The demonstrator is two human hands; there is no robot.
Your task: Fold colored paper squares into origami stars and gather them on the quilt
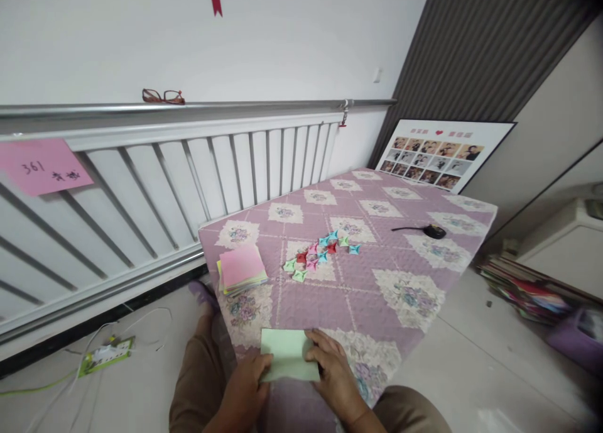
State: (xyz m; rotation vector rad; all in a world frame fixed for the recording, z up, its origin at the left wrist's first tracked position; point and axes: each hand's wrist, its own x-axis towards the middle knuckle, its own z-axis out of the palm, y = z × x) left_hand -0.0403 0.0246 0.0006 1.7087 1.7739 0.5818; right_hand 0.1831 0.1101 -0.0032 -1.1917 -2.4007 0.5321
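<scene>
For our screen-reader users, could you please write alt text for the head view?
A left hand and a right hand hold a pale green paper over a floral tablecloth. Farther back lie a stack of coloured paper and several small folded paper pieces.

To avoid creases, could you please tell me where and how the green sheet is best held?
Probably by its side edges, thumbs uppermost, left hand from the left, right hand from the right: the green sheet is thin, with straight edges.

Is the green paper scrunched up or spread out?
Spread out: the green paper makes a broad rectangle between left hand and right hand. Hidden folds: can't tell.
</scene>
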